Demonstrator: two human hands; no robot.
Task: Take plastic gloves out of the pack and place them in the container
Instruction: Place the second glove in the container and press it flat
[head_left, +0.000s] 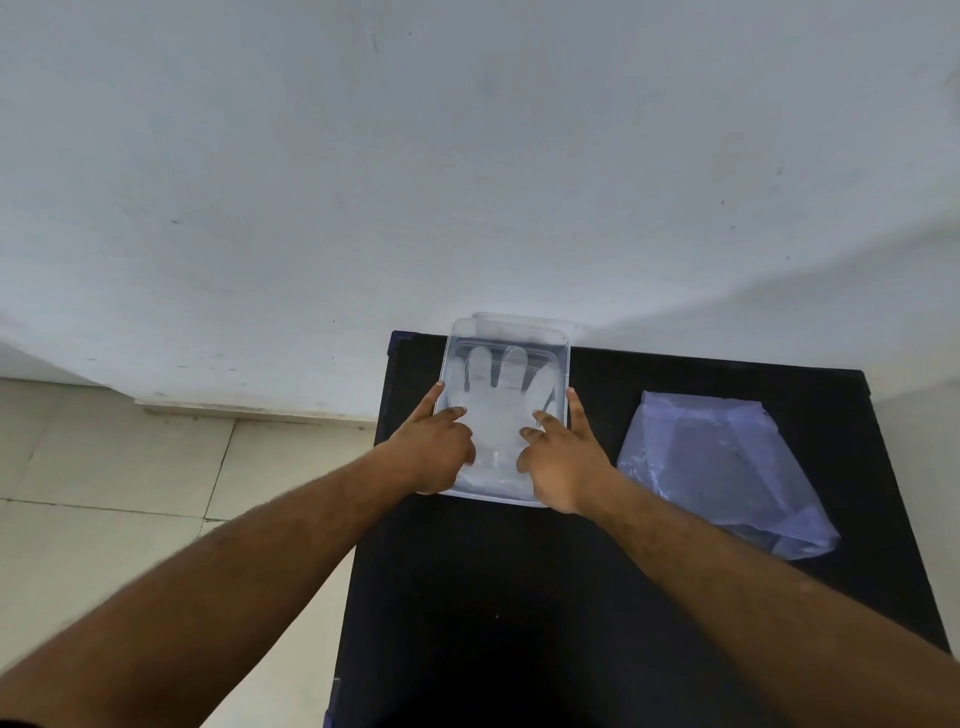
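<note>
A clear rectangular container (565, 364) sits at the far edge of a black table, with translucent plastic gloves (500, 400) lying flat inside, fingers pointing away from me. My left hand (434, 449) rests on the container's left side, index finger along the rim and another fingertip on the gloves. My right hand (563, 457) mirrors it on the right side, fingers spread, pressing on the gloves. The bluish plastic pack (722, 467) lies crumpled on the table to the right, apart from both hands.
The black table (493, 597) stands against a white wall (467, 156). A second clear piece, perhaps a lid (524, 318), shows behind the container. Beige tiled floor (130, 493) lies to the left of the table.
</note>
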